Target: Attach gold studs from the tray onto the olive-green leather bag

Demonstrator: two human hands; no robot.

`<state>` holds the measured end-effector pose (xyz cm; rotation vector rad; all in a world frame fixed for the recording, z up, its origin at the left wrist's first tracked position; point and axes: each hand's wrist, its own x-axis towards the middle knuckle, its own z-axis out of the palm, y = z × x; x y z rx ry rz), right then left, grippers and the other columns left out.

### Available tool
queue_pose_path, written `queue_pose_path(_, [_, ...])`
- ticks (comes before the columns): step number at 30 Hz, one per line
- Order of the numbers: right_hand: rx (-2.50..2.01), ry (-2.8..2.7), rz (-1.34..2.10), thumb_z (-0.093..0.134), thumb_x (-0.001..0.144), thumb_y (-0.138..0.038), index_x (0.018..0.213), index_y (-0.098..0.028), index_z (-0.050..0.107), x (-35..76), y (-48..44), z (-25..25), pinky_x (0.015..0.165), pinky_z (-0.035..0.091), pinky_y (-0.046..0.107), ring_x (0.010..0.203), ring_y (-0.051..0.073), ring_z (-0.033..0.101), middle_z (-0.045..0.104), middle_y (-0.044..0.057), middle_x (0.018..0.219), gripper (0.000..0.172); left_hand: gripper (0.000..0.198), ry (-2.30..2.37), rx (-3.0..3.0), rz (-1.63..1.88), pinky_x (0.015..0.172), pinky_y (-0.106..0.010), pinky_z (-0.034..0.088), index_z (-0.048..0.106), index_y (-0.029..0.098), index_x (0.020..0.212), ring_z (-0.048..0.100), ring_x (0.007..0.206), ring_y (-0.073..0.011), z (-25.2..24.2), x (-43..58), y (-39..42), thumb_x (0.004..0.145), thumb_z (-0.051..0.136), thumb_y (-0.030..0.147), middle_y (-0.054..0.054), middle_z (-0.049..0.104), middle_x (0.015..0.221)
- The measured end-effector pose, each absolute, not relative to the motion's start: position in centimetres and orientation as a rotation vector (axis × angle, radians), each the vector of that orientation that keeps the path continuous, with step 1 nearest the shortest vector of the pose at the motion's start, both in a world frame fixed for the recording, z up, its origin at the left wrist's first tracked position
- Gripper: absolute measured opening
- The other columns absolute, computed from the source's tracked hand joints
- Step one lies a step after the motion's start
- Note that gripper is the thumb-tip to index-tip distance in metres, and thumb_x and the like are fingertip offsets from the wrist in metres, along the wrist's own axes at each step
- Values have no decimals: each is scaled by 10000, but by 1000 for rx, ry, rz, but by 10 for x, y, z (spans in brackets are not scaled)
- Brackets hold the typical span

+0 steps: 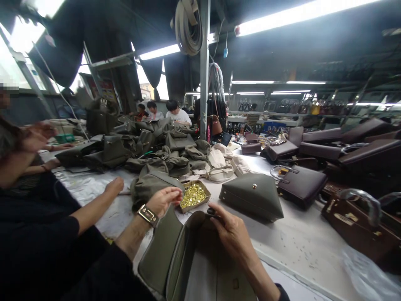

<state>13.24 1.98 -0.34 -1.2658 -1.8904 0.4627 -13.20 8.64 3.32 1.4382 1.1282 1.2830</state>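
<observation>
Appears to be a bag-making workshop. Evidence: long white worktop heaped with olive-green leather-look bags and dark-brown handbags; shallow brown cardboard box of small gold-coloured metal fittings; white tube lights overhead.

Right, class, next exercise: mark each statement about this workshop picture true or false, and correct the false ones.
1. The wristband is on the wearer's right wrist. False: it is on the left wrist, just behind the left hand.

2. The small open box holds gold-coloured pieces. True.

3. The right hand is at the upper edge of the open green bag. True.

4. The dark brown bags are piled at the left of the picture. False: they are at the right.

5. The green bag with the metal clasp lies to the left of the box. False: it is to the right of it.
</observation>
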Motion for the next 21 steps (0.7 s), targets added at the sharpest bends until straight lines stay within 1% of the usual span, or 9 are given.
queue_pose_path(3, [-1292, -1995, 325, 541, 943, -198, 1300, -330, 618, 125, 22, 2, 816, 546, 316, 1012, 262, 733, 753, 19, 1162, 388, 670, 944, 1458, 868, 803, -416, 578, 742, 109, 1022, 709, 968, -319, 25, -124, 98, 640, 815, 655, -191, 746, 1028])
queue_pose_path(5, [-1312, -2062, 236, 532, 940, -185, 1305, -307, 611, 120, 24, 8, 786, 553, 321, 984, 275, 740, 754, 39, 1154, 393, 699, 847, 1480, 692, 880, -414, 553, 728, 121, 1121, 680, 1071, -320, 28, -114, 102, 657, 820, 636, -184, 729, 1126])
queue_pose_path(8, [-1321, -2123, 130, 519, 929, -175, 1337, -277, 594, 113, 26, 11, 731, 559, 314, 918, 277, 753, 759, 70, 1132, 427, 683, 743, 1532, 549, 960, -390, 511, 719, 171, 1153, 663, 1090, -284, 34, -100, 102, 567, 929, 453, -111, 738, 1131])
queue_pose_path(10, [-1318, -2136, 101, 506, 927, -184, 1354, -286, 585, 111, 26, 9, 703, 562, 312, 877, 275, 758, 766, 67, 1106, 446, 693, 675, 1613, 491, 979, -373, 498, 720, 209, 1148, 651, 1093, -264, 33, -93, 99, 505, 954, 323, -58, 739, 1133])
queue_pose_path(12, [-1301, -2141, 116, 491, 935, -201, 1350, -316, 583, 111, 25, 5, 709, 567, 316, 861, 267, 758, 766, 46, 1106, 440, 657, 624, 1651, 481, 971, -371, 502, 722, 230, 1155, 651, 1082, -258, 26, -91, 93, 531, 924, 274, -36, 737, 1142])
queue_pose_path(14, [-1276, -2157, 153, 477, 949, -220, 1336, -345, 584, 112, 24, 2, 736, 571, 314, 873, 255, 756, 757, 23, 1135, 420, 599, 636, 1590, 555, 961, -389, 512, 736, 214, 1148, 674, 1044, -270, 13, -91, 88, 574, 893, 285, -50, 749, 1111])
queue_pose_path(17, [-1251, -2194, 192, 483, 956, -239, 1316, -351, 593, 113, 25, 0, 752, 568, 301, 898, 248, 751, 753, 14, 1143, 393, 523, 725, 1477, 720, 956, -437, 528, 773, 181, 1084, 710, 1005, -320, -12, -94, 83, 600, 882, 350, -88, 773, 1014])
queue_pose_path(19, [-1243, -2220, 220, 505, 945, -240, 1284, -348, 619, 112, 25, 4, 745, 560, 291, 900, 247, 749, 758, 10, 1117, 373, 472, 753, 1467, 813, 929, -451, 549, 797, 205, 1022, 723, 994, -352, -28, -96, 81, 604, 873, 413, -93, 782, 971])
queue_pose_path(21, [-1235, -2248, 271, 536, 924, -231, 1264, -368, 638, 111, 25, 13, 747, 548, 281, 903, 240, 747, 761, -5, 1096, 380, 459, 726, 1483, 872, 896, -441, 566, 802, 252, 989, 722, 1015, -372, -41, -96, 81, 590, 857, 471, -85, 785, 979])
